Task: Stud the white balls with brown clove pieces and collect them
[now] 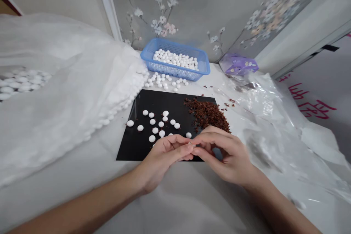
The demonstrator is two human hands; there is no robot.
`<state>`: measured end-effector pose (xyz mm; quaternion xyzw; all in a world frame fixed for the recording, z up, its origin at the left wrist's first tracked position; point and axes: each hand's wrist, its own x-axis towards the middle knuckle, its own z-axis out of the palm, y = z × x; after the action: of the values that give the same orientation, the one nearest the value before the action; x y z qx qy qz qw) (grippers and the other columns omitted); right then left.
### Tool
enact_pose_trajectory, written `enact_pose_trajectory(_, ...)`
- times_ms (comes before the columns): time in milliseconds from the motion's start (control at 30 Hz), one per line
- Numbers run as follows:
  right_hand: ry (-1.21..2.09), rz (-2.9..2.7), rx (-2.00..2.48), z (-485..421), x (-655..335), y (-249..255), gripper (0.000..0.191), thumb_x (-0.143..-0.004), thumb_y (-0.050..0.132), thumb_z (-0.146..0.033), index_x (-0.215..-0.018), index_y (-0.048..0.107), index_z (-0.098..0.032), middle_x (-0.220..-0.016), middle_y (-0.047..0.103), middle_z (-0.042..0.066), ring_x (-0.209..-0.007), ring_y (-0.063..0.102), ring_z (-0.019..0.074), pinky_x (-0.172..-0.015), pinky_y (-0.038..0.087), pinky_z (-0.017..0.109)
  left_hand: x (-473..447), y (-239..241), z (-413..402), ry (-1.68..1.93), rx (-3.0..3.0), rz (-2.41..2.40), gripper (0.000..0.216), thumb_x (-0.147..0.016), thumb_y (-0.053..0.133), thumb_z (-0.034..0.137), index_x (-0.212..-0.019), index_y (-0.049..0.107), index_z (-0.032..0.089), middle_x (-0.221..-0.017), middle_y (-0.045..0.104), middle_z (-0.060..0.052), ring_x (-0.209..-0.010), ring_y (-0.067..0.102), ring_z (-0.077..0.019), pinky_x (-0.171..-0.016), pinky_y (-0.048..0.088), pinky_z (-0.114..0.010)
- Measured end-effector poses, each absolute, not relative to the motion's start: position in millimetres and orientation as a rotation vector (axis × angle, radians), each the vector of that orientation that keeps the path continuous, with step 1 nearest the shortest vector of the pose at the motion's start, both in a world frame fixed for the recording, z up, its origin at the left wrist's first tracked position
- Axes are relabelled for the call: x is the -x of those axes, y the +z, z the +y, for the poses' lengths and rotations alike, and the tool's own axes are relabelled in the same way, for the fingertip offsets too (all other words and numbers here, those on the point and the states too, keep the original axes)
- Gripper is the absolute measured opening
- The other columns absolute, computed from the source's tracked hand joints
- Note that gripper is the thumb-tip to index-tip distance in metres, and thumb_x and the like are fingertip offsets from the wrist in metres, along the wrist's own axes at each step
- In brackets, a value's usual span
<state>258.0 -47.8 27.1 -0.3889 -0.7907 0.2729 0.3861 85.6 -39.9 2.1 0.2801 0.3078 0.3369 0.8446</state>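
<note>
Both hands meet at the 5 o'clock side of one thin, glossy black sheet (pixel 137 150) on the white tabletop (pixel 101 153). The left hand (pixel 166 151) and the right hand (pixel 227 150) pinch one small whitish piece (pixel 191 144) between their fingertips, which mostly cover it.

Around the sheet's 9 to 11 o'clock side lie smooth, rounded white balls (pixel 152 121); fourteen can be counted, one of them just beside the fingers, and others show partly behind the left hand. At 2 o'clock on it sits one heap of dry, spiky reddish-brown bits (pixel 204 111), too many to count, its near edge behind the right hand.

At 12 o'clock stands one blue perforated plastic basket (pixel 171 69) of more such balls, uncountable, with a loose scatter (pixel 161 80) just in front. At 2 o'clock is one purple packet (pixel 238 64); at 3, crinkled clear plastic (pixel 263 95). Towards 10, a sheer white bag (pixel 76 73) bulges, pebbled with balls.
</note>
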Motion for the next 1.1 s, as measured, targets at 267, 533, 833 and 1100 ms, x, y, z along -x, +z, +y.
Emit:
enact_pose_trajectory(267, 0.902, -1.922, 1.122, -47, -267, 39, 0.029, -0.078, 0.063, -0.016, -0.101, 0.048, -0.022, -0.081, 0.05, -0.001, -0.051, 0.043, 0.005, -0.044, 0.04, 0.019, -87, 12, -39, 0.661, -0.713, 0.729, 0.019, -0.069, 0.072, 0.032, -0.075, 0.064, 0.016, -0.074, 0.067, 0.001, -0.069, 0.061, -0.0086, -0.07, 0.045, -0.021)
enact_pose_trajectory(533, 0.457, -1.958, 1.524, -19, -281, 8, 0.012, -0.083, 0.055, -0.024, -0.093, 0.06, -0.02, -0.084, 0.054, 0.004, -0.06, 0.053, 0.0106, -0.048, 0.043, 0.023, -86, 14, -57, 0.681, -1.36, 0.856, 0.015, -0.081, 0.058, 0.032, -0.089, 0.063, 0.02, -0.089, 0.067, -0.002, -0.086, 0.061, -0.015, -0.082, 0.044, -0.026)
enact_pose_trajectory(833, 0.17, -2.244, 1.568, -20, -280, 0, 0.025, -0.088, 0.046, -0.019, -0.107, 0.062, -0.024, -0.097, 0.058, 0.005, -0.074, 0.061, 0.0138, -0.059, 0.049, 0.026, -86, 10, -53, 0.695, -1.203, 0.976, 0.022, -0.084, 0.052, 0.041, -0.095, 0.061, 0.024, -0.086, 0.065, 0.0, -0.088, 0.061, -0.0156, -0.079, 0.043, -0.026)
enact_pose_trajectory(1100, 0.031, -2.377, 1.486, -19, -285, -6, 0.021, -0.09, 0.044, -0.022, -0.098, 0.063, -0.023, -0.099, 0.06, 0.005, -0.075, 0.062, 0.013, -0.054, 0.047, 0.022, -86, 11, -54, 0.574, -1.411, 0.912, 0.026, -0.085, 0.05, 0.041, -0.094, 0.063, 0.021, -0.08, 0.067, -0.001, -0.075, 0.06, -0.0145, -0.066, 0.042, -0.022)
